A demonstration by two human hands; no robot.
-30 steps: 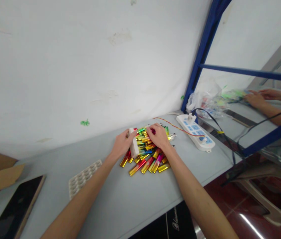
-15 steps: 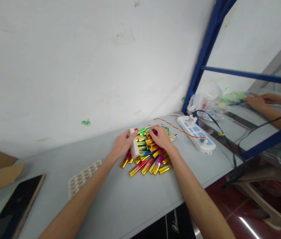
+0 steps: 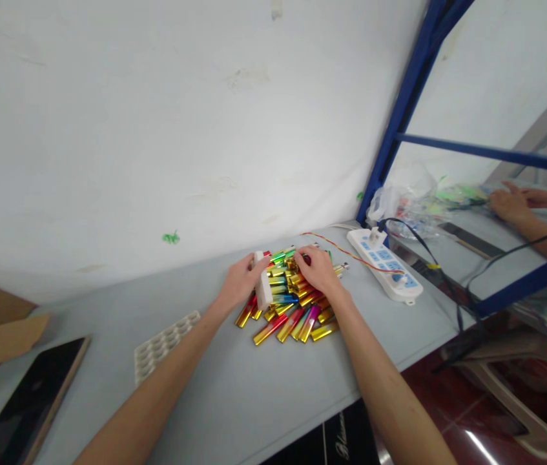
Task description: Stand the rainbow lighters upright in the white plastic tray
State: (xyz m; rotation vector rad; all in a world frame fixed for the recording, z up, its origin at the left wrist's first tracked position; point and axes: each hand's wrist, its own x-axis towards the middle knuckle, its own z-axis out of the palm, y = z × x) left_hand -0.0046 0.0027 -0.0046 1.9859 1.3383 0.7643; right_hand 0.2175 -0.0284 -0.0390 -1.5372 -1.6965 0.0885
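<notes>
A pile of shiny lighters (image 3: 294, 323) in gold, red, green, blue and purple lies on the grey table. My left hand (image 3: 241, 279) grips a narrow white holder (image 3: 263, 284), turned on its side at the pile's left. Several lighters extend from the holder's right side; whether they sit in its holes cannot be told. Over the upper right of the pile, my right hand (image 3: 318, 267) has its thumb and fingers closed around a lighter, mostly hidden by the fingers.
A white tray with round holes (image 3: 165, 342) lies beside my left forearm. Left of it are a dark phone (image 3: 31, 400) and cardboard (image 3: 2, 342). A power strip (image 3: 384, 266) with cables stands right, by a blue frame (image 3: 394, 123). Another person's hands (image 3: 510, 203) work beyond it.
My right hand's fingers have curled in more at the pile. The left hand still holds the white holder in place. The view has shifted slightly.
</notes>
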